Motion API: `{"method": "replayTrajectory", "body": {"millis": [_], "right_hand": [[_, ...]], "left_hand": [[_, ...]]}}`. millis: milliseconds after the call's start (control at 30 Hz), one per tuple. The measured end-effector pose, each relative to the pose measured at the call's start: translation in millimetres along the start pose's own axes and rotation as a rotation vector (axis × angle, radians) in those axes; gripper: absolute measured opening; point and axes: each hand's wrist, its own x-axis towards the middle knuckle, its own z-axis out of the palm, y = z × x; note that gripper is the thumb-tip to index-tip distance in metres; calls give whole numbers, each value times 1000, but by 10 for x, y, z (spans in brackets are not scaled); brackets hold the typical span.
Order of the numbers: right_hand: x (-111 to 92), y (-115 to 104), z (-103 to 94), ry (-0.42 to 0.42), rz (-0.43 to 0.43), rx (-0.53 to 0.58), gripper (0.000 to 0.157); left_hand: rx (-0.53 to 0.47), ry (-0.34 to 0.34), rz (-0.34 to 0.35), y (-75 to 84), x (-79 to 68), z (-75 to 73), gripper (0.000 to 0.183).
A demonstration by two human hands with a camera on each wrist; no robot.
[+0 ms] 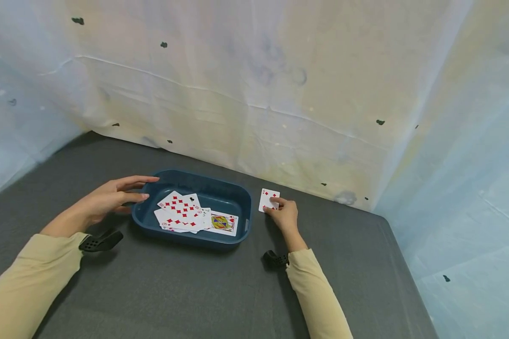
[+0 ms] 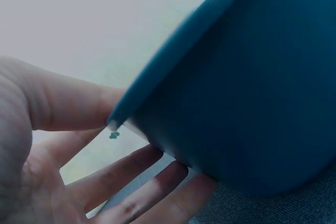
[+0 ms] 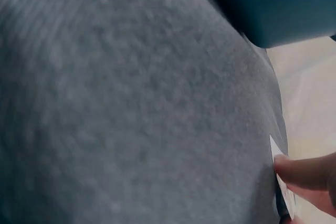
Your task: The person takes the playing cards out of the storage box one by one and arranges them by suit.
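A dark blue plastic tray (image 1: 191, 239) with raised walls stands on the table, holding a loose pile of playing cards (image 1: 182, 213). Several show red diamonds, and one is a face card (image 1: 224, 223). At the tray's left end, my left hand (image 1: 103, 197) grips the rim; in the left wrist view its thumb (image 2: 73, 100) is at the rim and the fingers touch the outer wall. Just right of the tray, my right hand (image 1: 285, 215) pinches a playing card (image 1: 265, 199) with red diamond pips, slightly tilted. The right wrist view shows the thumb (image 3: 304, 172) on that card.
A dark grey cloth-covered table (image 1: 195, 292) lies under everything. Behind it hangs a pale sheet (image 1: 237, 94) with small dark marks, and bluish sheeting (image 1: 471, 197) borders the right side. A black wrist camera (image 1: 102, 241) sits at each cuff.
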Motion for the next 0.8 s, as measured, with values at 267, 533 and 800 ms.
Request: {"method": "replayTrajectory", "body": {"millis": [267,533,800], "right_hand": [[-41,-50,2,34,-5,34,34],[-51,-376,-53,15,32,252,34],[-206,-833,-33,-28,-24,395,32]], "left_hand": [[9,5,-4,-2,-7,10,65],[16,11,-17,-1,-7,8,66],[1,1,-16,-8,3,8,66]]}}
